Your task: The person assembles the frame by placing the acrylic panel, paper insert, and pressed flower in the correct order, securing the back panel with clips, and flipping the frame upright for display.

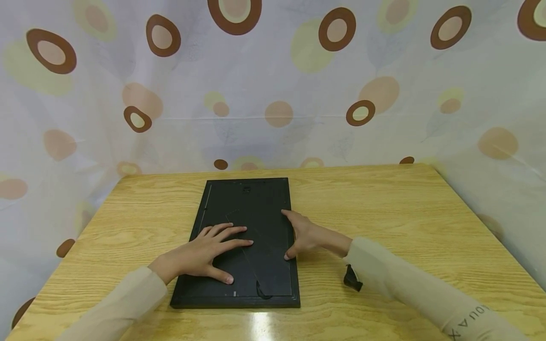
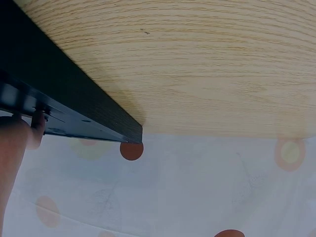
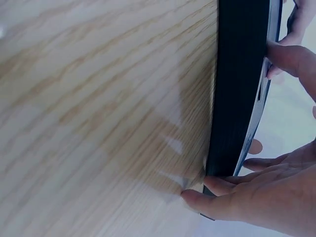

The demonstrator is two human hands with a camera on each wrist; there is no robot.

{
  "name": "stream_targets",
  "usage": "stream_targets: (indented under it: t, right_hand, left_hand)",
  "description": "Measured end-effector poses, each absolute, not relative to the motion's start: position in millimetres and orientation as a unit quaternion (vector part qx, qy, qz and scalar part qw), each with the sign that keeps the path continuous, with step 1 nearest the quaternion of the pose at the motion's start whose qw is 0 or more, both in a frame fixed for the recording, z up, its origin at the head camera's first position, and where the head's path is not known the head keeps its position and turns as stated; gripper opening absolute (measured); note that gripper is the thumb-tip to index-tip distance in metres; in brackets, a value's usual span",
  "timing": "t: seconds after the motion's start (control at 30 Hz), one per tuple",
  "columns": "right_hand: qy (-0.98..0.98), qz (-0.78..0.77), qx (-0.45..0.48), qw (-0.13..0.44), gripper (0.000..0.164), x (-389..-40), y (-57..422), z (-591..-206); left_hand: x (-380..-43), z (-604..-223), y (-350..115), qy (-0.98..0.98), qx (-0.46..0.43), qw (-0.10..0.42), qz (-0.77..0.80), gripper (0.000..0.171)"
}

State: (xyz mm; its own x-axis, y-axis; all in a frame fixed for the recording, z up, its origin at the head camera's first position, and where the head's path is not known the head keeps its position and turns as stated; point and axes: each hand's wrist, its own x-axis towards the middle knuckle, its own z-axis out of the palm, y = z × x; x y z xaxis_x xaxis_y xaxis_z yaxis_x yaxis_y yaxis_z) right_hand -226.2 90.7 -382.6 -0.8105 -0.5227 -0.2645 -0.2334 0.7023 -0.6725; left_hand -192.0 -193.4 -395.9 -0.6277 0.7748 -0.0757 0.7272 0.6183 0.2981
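A black picture frame [image 1: 264,265] lies face down on the wooden table, its flat back upward. My left hand [image 1: 198,253] rests on that back with fingers spread and straight, reaching in over the left edge. At the frame's right edge, my right hand [image 1: 304,234] holds the rim with thumb and index finger on top. In the right wrist view, other fingers [image 3: 217,202] lie against the frame's side, close to the tabletop, and the thumb [image 3: 286,57] is on the back. The left wrist view shows the long side of the frame [image 2: 94,94] and part of the left hand.
The wooden table [image 1: 384,203] extends on both sides of the frame. A patterned cloth [image 1: 256,85] hangs behind and along the sides. A small black strap [image 1: 352,278] hangs by the right sleeve. A metal hanger [image 1: 246,189] sits near the frame's far end.
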Motion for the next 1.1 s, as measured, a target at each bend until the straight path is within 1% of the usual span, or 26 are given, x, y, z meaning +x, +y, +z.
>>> stream_targets:
  t: [0.37, 0.6, 0.73, 0.87, 1.1]
  right_hand:
    - [0.897, -0.32, -0.183, 0.244, 0.109, -224.2, 87.5, -378.6]
    - [0.883, -0.344, -0.2, 0.249, 0.112, -225.4, 96.1, -384.6]
    - [0.878, -0.354, -0.194, 0.257, 0.113, -224.9, 101.8, -385.7]
    - [0.885, -0.354, -0.195, 0.231, 0.104, -229.3, 104.5, -389.5]
    - [0.901, -0.351, -0.229, 0.114, 0.076, -243.9, 104.2, -397.7]
  left_hand:
    - [-190.7, -395.3, -193.2, 0.895, 0.416, 0.105, 0.121, 0.08]
    - [-190.8, -398.1, -193.0, 0.894, 0.418, 0.106, 0.124, 0.08]
    - [-191.4, -397.7, -192.5, 0.894, 0.418, 0.104, 0.124, 0.08]
    - [-191.4, -397.0, -192.8, 0.896, 0.415, 0.104, 0.121, 0.08]
    - [-191.4, -395.7, -193.2, 0.897, 0.412, 0.107, 0.121, 0.08]
